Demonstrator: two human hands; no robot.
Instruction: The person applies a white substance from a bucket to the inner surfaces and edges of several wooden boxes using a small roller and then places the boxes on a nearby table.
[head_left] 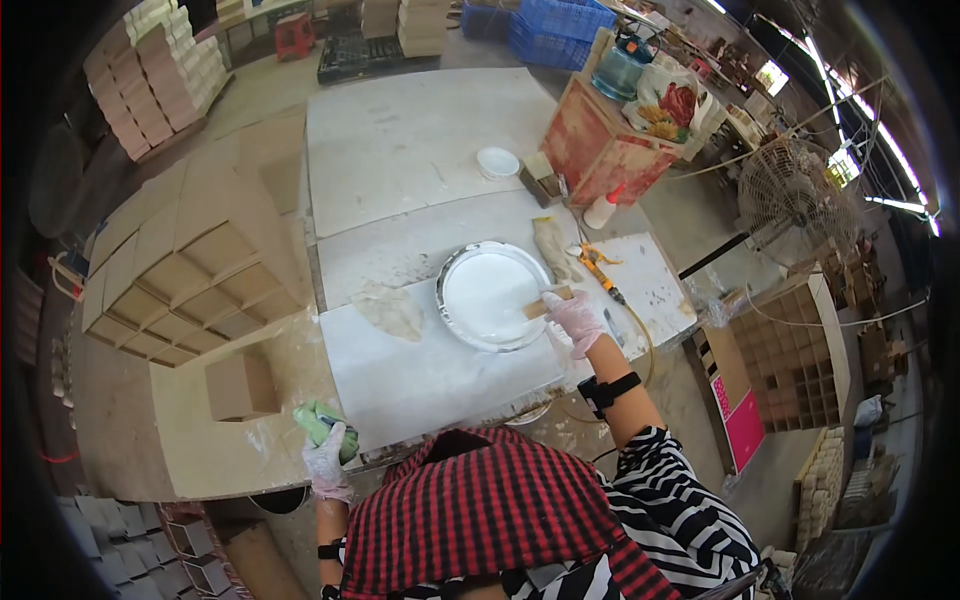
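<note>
My right hand point(575, 318), in a thin pale glove, holds a wooden-handled brush point(547, 303) whose end dips into a round pan of white liquid point(492, 297) on the pale work table point(420, 150). My left hand point(327, 455), also gloved, grips a green cloth point(318, 422) at the near left corner of the table, beside a small brown box point(240, 386). A black band sits on each wrist.
A brown gridded cardboard tray point(190, 275) lies left of the table. A small white bowl point(497, 161), a red wooden crate point(605, 150), a white bottle point(601, 210) and an orange tool point(598, 268) sit at the right. A standing fan point(795, 195) is further right.
</note>
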